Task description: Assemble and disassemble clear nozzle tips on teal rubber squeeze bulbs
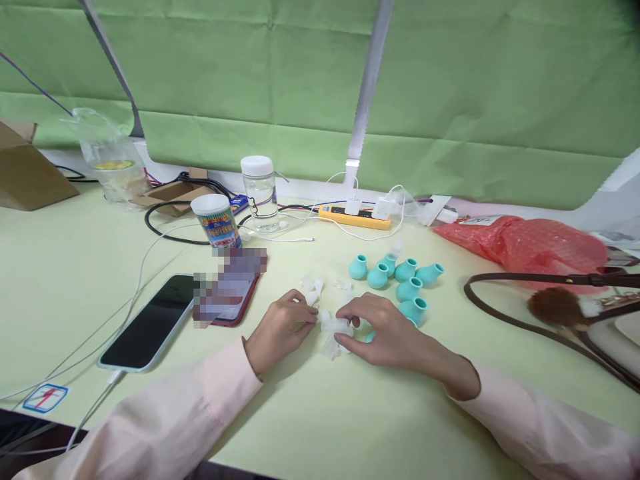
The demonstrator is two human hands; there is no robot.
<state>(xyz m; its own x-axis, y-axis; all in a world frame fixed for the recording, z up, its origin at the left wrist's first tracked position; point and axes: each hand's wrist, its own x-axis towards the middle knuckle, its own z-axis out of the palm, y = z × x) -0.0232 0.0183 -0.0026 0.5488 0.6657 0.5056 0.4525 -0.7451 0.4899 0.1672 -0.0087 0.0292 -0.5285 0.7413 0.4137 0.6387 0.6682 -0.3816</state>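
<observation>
Small translucent white plastic pieces (330, 343) lie in a loose pile on the pale table (380, 427), between my two hands. My left hand (287, 327) is at the pile's left edge, its thumb and fingertips pinched together; what is between them is too small to name. On the right, my right hand (383, 330) has its thumb and index finger around one of the clear pieces in the pile. Several turquoise rubber bulbs (409, 289) with open necks stand or lie just beyond my right hand, one partly hidden behind it.
Two phones (150, 327) lie at left, one with a white cable. Behind them are a printed tub (217, 223) and a clear bottle (260, 197). An orange power strip (355, 217) sits at the back; a red bubble-wrap bag (530, 247) and brown strap (500, 320) are at right.
</observation>
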